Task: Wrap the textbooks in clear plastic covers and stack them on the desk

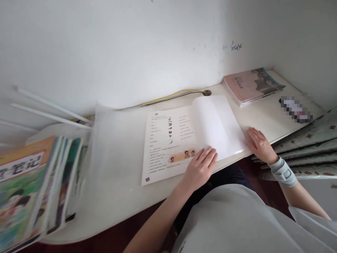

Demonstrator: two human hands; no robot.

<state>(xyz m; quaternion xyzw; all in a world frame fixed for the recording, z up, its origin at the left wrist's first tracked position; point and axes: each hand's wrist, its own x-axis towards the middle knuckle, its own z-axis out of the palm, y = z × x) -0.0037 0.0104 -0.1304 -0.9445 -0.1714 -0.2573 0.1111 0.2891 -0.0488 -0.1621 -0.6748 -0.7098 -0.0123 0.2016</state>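
An open workbook lies on the desk. Its left page carries print and small coloured pictures, while the right-hand side is plain white and bends up near the fold. My left hand rests flat across the lower edge near the fold, fingers stretched and close together. At the workbook's lower right corner is my right hand, its fingers extended over the desk and the thumb side touching or nearly touching the sheet. Neither hand grips anything. A grey wrist brace wraps my right wrist.
Upright books stand in a white rack at the left. A stack of pink-covered books lies at the back right, beside a pixelated object. A yellow cable runs along the wall. A patterned curtain hangs at the right.
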